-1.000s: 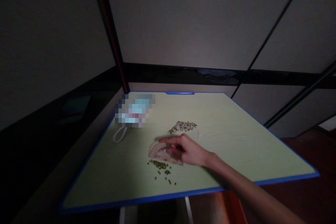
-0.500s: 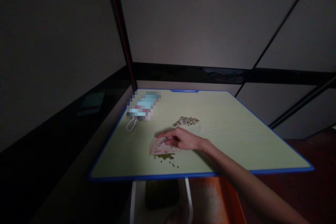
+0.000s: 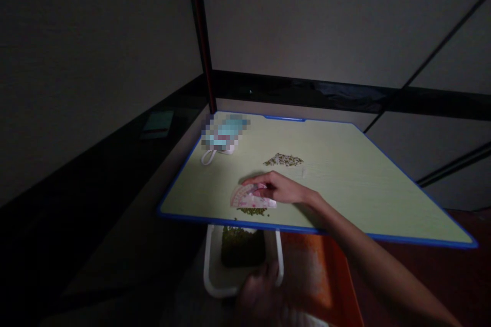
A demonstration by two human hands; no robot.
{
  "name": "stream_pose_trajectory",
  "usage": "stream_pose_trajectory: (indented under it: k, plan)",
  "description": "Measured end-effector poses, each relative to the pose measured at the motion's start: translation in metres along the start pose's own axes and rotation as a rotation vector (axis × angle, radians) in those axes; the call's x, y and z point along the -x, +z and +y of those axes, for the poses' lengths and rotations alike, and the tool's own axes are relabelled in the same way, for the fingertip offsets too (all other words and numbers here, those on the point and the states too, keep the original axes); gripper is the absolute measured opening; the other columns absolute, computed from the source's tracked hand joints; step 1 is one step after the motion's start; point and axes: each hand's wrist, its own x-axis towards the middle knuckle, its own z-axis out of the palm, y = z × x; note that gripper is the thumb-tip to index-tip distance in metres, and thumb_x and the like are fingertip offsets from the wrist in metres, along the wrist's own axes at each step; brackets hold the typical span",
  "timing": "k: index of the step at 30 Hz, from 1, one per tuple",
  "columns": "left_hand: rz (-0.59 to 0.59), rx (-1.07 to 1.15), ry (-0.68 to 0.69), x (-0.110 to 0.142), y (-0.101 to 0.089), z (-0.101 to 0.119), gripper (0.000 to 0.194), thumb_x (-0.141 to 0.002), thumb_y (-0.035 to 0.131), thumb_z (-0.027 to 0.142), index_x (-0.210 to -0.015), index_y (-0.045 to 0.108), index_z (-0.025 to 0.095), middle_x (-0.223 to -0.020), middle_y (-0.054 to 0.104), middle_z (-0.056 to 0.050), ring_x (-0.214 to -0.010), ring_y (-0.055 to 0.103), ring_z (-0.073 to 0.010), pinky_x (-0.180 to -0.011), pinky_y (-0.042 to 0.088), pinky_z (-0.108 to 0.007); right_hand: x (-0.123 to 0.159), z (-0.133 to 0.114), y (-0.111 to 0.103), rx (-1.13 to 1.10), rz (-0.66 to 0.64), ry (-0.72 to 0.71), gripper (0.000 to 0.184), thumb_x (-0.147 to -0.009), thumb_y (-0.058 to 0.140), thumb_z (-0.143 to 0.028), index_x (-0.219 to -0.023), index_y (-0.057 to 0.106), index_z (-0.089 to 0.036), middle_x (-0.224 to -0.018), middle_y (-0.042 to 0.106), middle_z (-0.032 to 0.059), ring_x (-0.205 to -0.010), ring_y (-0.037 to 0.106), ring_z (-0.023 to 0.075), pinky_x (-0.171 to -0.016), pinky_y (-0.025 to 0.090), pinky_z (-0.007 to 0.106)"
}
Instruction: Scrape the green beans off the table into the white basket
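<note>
Right hand (image 3: 280, 190) laid on pale green table (image 3: 345, 184), fingers pinched on pink protractor (image 3: 249, 198), pressed flat near table's 6 o'clock edge. Small heap of green beans (image 3: 253, 211) touching protractor's straight edge, at 6 o'clock from it. 2nd bean pile (image 3: 284, 159) well apart, at 1 o'clock from hand. Left hand (image 3: 261, 291) below table edge, dim, closed on rim of white container (image 3: 215, 281) with beans inside (image 3: 241, 246). Blurred blue-white item with white loop (image 3: 222, 135) at table's 10 o'clock corner.
</note>
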Motion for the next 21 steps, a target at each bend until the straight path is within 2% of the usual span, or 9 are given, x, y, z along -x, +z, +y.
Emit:
stream_pose_trajectory:
  k: [1, 2, 3, 4, 7, 10, 13, 17, 21]
  plan:
    - [-0.047, 0.039, 0.000, 0.001, -0.005, 0.001, 0.033, -0.092, 0.031, 0.033, -0.120, 0.047, 0.027, -0.127, 0.039, -0.006, -0.103, 0.045, -0.0270, -0.072, 0.051, -0.038, 0.002, 0.000, 0.001, -0.014, 0.026, 0.035, 0.038, -0.074, 0.051, -0.009, -0.110, 0.062, -0.012, -0.058, 0.051, -0.0025, -0.051, 0.040, 0.0100, -0.050, 0.035, 0.023]
    - [-0.042, 0.031, 0.010, 0.002, -0.011, 0.003, 0.033, -0.091, 0.035, 0.034, -0.120, 0.047, 0.026, -0.130, 0.035, -0.007, -0.105, 0.044, -0.0288, -0.074, 0.051, -0.040, 0.005, 0.000, 0.001, -0.025, 0.059, 0.070, 0.039, -0.073, 0.051, -0.008, -0.111, 0.062, -0.011, -0.056, 0.050, -0.0029, -0.050, 0.039, 0.0095, -0.048, 0.034, 0.022]
    - [-0.111, 0.062, -0.018, 0.004, -0.017, 0.004, 0.036, -0.091, 0.033, 0.026, -0.127, 0.039, 0.027, -0.134, 0.029, -0.007, -0.108, 0.042, -0.0296, -0.072, 0.051, -0.040, 0.008, 0.001, 0.002, -0.031, 0.096, 0.102, 0.041, -0.073, 0.049, -0.007, -0.112, 0.060, -0.010, -0.055, 0.050, -0.0028, -0.049, 0.038, 0.0093, -0.048, 0.034, 0.022]
    - [-0.147, 0.103, -0.034, 0.005, -0.022, 0.005, 0.034, -0.091, 0.036, 0.027, -0.123, 0.044, 0.024, -0.133, 0.030, -0.008, -0.105, 0.045, -0.0283, -0.075, 0.050, -0.041, 0.013, 0.002, 0.003, -0.029, 0.132, 0.127, 0.042, -0.073, 0.048, -0.006, -0.114, 0.059, -0.009, -0.055, 0.051, -0.0024, -0.048, 0.039, 0.0095, -0.047, 0.034, 0.022]
    - [-0.095, 0.061, -0.037, 0.007, -0.027, 0.008, 0.026, -0.088, 0.044, 0.022, -0.111, 0.056, 0.018, -0.127, 0.039, -0.006, -0.099, 0.048, -0.0267, -0.071, 0.052, -0.040, 0.027, 0.006, 0.005, 0.003, 0.251, 0.209, 0.041, -0.076, 0.050, -0.014, -0.115, 0.058, -0.005, -0.052, 0.050, -0.0014, -0.047, 0.038, 0.0103, -0.045, 0.032, 0.023]
    - [-0.058, 0.035, -0.055, 0.007, -0.022, 0.009, 0.024, -0.087, 0.042, 0.016, -0.105, 0.058, 0.015, -0.126, 0.040, -0.003, -0.101, 0.047, -0.0248, -0.070, 0.053, -0.037, 0.038, 0.005, 0.010, 0.047, 0.344, 0.285, 0.041, -0.075, 0.054, -0.020, -0.112, 0.060, -0.006, -0.048, 0.046, -0.0027, -0.044, 0.034, 0.0101, -0.042, 0.027, 0.022]
    - [0.006, -0.043, -0.025, 0.007, -0.016, 0.009, 0.024, -0.087, 0.043, 0.018, -0.105, 0.058, 0.014, -0.129, 0.038, -0.005, -0.099, 0.048, -0.0246, -0.070, 0.052, -0.035, 0.041, 0.000, 0.018, 0.094, 0.408, 0.335, 0.037, -0.074, 0.055, -0.023, -0.107, 0.065, -0.011, -0.044, 0.042, -0.0042, -0.041, 0.032, 0.0099, -0.041, 0.023, 0.022]
    - [0.021, -0.033, -0.021, 0.007, -0.017, 0.009, 0.026, -0.086, 0.042, 0.012, -0.107, 0.057, 0.014, -0.126, 0.040, -0.002, -0.100, 0.047, -0.0237, -0.072, 0.052, -0.037, 0.038, -0.008, 0.029, 0.139, 0.474, 0.380, 0.035, -0.073, 0.055, -0.027, -0.103, 0.067, -0.012, -0.044, 0.049, -0.0018, -0.041, 0.037, 0.0111, -0.041, 0.024, 0.023]
    - [0.035, -0.019, -0.004, 0.009, -0.020, 0.008, 0.022, -0.086, 0.043, 0.011, -0.101, 0.059, 0.010, -0.130, 0.036, -0.009, -0.103, 0.047, -0.0280, -0.077, 0.050, -0.039, 0.034, -0.011, 0.036, 0.161, 0.520, 0.414, 0.034, -0.072, 0.056, -0.028, -0.101, 0.069, -0.014, -0.049, 0.059, 0.0021, -0.044, 0.045, 0.0133, -0.043, 0.028, 0.024]
